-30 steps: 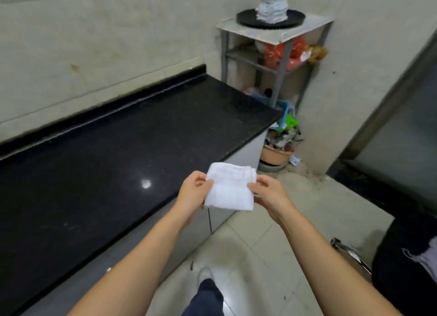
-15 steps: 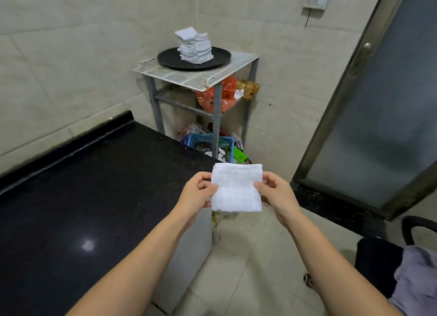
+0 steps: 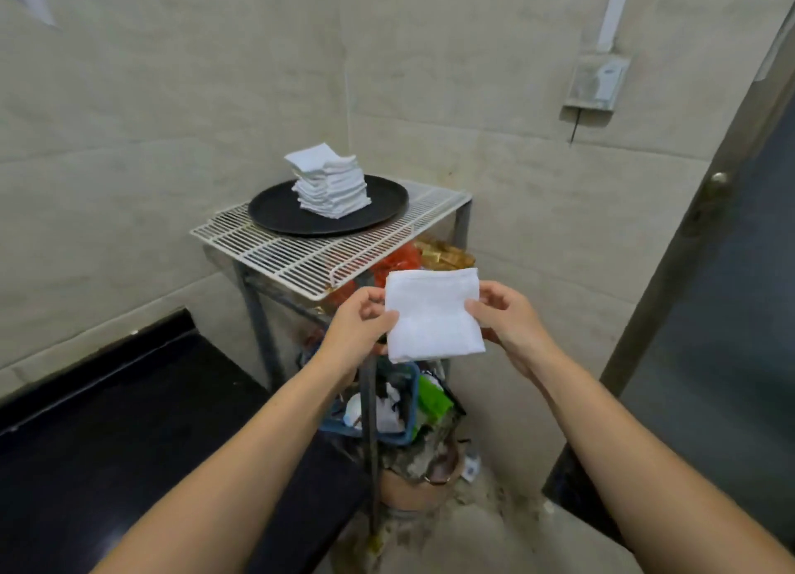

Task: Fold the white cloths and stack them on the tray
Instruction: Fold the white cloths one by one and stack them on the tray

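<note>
Before the rack (image 3: 301, 255), folded white cloth (image 3: 432, 315) — both hands' fingers (image 3: 477, 311) gripping its sides

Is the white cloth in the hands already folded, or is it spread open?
Folded. The white cloth is a small, neat square held between the left hand and right hand, like those on the stack.

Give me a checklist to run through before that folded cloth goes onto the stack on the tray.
1. Folded white cloth pinched at both side edges by left hand and right hand: ok.
2. Cloth folded into a flat square: ok.
3. Round black tray sits on the white wire rack: ok.
4. Stack of folded white cloths squared up: not ok, top piece sits skewed.
5. Path from hands up to the stack free: ok.
6. Stack steady enough for another cloth: cannot tell.
</note>
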`<state>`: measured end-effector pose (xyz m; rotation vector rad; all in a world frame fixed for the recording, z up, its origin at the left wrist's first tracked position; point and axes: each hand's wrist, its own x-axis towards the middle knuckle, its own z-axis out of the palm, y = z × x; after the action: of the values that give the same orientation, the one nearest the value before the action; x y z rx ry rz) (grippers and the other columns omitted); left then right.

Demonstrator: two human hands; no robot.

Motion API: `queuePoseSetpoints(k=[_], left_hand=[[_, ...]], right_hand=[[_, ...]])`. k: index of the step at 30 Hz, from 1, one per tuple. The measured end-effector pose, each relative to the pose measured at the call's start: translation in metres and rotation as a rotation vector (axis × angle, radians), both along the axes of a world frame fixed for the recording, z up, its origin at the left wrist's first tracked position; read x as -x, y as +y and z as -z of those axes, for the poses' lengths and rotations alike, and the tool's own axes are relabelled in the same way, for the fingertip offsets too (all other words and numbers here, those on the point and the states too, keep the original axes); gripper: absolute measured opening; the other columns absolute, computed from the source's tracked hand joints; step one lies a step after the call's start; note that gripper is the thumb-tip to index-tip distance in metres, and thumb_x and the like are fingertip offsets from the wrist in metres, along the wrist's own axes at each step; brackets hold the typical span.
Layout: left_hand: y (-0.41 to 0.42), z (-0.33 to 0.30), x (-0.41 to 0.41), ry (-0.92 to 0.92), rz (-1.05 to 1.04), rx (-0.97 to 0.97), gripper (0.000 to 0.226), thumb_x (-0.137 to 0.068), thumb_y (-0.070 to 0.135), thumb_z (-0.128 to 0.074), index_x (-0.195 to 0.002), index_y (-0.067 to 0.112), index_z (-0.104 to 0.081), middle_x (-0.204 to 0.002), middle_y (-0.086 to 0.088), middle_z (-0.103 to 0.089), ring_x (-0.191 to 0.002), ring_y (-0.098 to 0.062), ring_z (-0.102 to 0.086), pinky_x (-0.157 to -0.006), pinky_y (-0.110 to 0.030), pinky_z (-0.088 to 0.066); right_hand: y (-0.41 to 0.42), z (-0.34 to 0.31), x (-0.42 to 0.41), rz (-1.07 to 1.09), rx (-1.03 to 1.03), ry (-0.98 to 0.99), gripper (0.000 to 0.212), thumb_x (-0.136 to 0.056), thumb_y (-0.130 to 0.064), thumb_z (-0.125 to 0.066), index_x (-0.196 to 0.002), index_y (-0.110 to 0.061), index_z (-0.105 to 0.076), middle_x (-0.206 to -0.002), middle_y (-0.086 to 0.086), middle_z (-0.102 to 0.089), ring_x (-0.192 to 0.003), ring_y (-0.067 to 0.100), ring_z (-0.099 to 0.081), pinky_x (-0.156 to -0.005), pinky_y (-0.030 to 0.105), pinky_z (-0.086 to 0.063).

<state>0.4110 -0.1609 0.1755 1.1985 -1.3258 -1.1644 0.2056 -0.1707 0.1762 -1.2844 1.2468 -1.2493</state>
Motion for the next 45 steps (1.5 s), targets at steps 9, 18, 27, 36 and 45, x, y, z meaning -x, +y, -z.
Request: queuePoseSetpoints(k=[9, 18, 27, 36, 45], left_hand=[[-0.141, -0.065, 0.024, 0.098, -0.349, 0.109, 0.016, -0.09, 0.004, -0.058, -0.09, 0.021, -0.059, -0.076, -0.002, -0.058, -0.071, -0.018, -0.059, -0.057, -0.034, -0.052], [-0.252, -0.125, -0.033, 0.101, -0.62, 0.104, 0.015, -0.09, 0.0, -0.052, -0.09, 0.015, -0.05, -0.081, -0.006, -0.054, -0.06, -0.015, -0.054, -0.043, -0.023, -0.051], [-0.357, -0.136, -0.088, 0.179, -0.733, 0.028, 0.015, -0.091, -0.003, -0.049, -0.089, 0.01, -0.043, -0.072, -0.006, -0.049, -0.059, -0.015, -0.053, -0.039, -0.02, -0.049], [-0.379, -0.091, -0.111, 0.121, -0.816, -0.116, 0.015, -0.086, 0.002, -0.054, -0.101, 0.003, -0.052, -0.083, -0.011, -0.058, -0.069, -0.019, -0.058, -0.049, -0.026, -0.051], [-0.37, -0.085, -0.095, -0.019, -1.068, -0.127, 0.015, -0.089, 0.014, -0.057, -0.083, 0.016, -0.043, -0.07, -0.004, -0.05, -0.054, -0.013, -0.043, -0.038, -0.021, -0.032]], right_hand=[[-0.207, -0.081, 0.008, -0.301, 0.111, 0.115, 0.022, -0.088, -0.003, -0.061, -0.104, -0.017, -0.066, -0.094, 0.0, -0.069, -0.083, 0.013, -0.066, -0.078, 0.028, -0.053], [-0.358, -0.124, -0.091, -0.492, -0.027, 0.056, 0.017, -0.09, -0.003, -0.056, -0.103, -0.012, -0.062, -0.077, 0.002, -0.063, -0.053, 0.007, -0.06, -0.044, 0.017, -0.047], [-0.487, -0.145, -0.17, -0.619, -0.003, 0.121, 0.013, -0.087, 0.002, -0.058, -0.093, -0.007, -0.065, -0.074, 0.007, -0.064, -0.058, 0.017, -0.059, -0.056, 0.027, -0.044], [-0.517, -0.11, -0.186, -0.83, -0.036, 0.297, 0.016, -0.089, 0.0, -0.056, -0.101, -0.008, -0.063, -0.07, 0.005, -0.058, -0.054, 0.011, -0.055, -0.042, 0.015, -0.042], [-0.532, -0.102, -0.18, -0.937, -0.047, 0.271, 0.011, -0.094, -0.014, -0.055, -0.084, -0.017, -0.059, -0.078, 0.002, -0.061, -0.066, 0.008, -0.056, -0.057, 0.017, -0.049]])
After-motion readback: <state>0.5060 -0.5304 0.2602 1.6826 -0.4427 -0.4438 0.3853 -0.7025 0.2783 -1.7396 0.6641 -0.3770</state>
